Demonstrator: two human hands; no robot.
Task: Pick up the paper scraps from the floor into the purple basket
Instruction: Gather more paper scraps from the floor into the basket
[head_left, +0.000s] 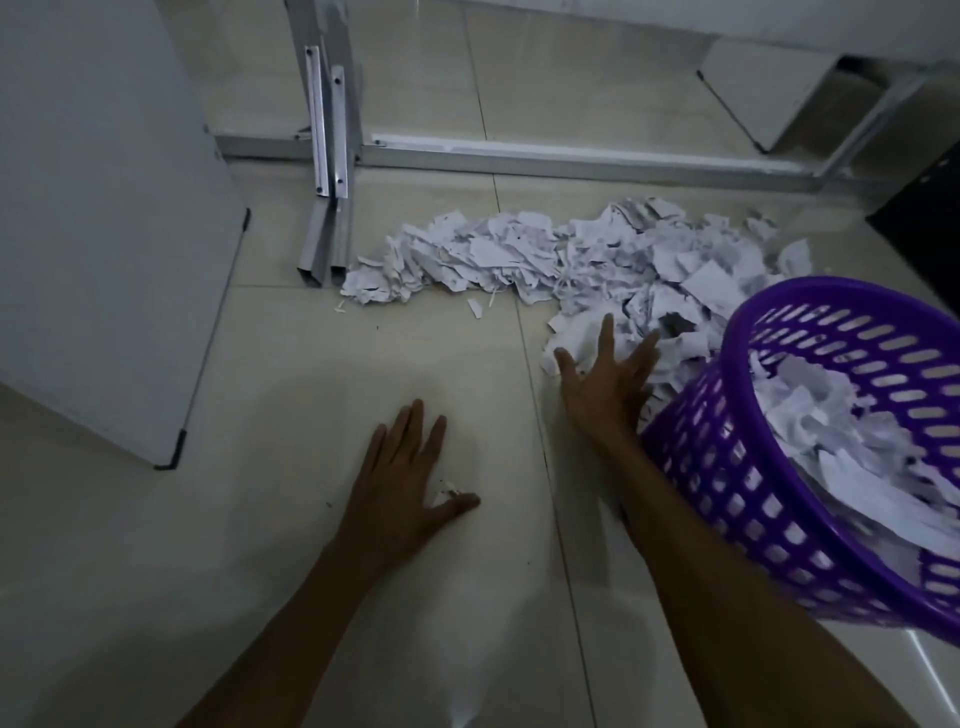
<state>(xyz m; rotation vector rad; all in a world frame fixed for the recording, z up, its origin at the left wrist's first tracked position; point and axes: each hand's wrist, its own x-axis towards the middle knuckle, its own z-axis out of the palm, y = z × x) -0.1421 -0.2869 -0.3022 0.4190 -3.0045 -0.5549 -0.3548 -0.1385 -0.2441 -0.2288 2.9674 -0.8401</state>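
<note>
A long heap of torn white paper scraps (545, 254) lies across the tiled floor, from a metal leg to the purple basket (737, 467) at the right. The basket is a slotted plastic one, and more scraps (841, 436) fill part of it. My right hand (608, 379) stretches forward with its fingers spread, its fingertips at the near edge of the heap, just left of the basket. My left hand (410, 478) lies flat on the bare tiles, fingers straight. A tiny scrap (445, 491) sits between its thumb and forefinger.
A grey metal table frame (332, 156) with a floor rail stands behind the heap. A white panel (104, 208) leans at the left. A dark object (924, 208) sits at the right edge. A few stray bits (475, 306) lie in front of the heap.
</note>
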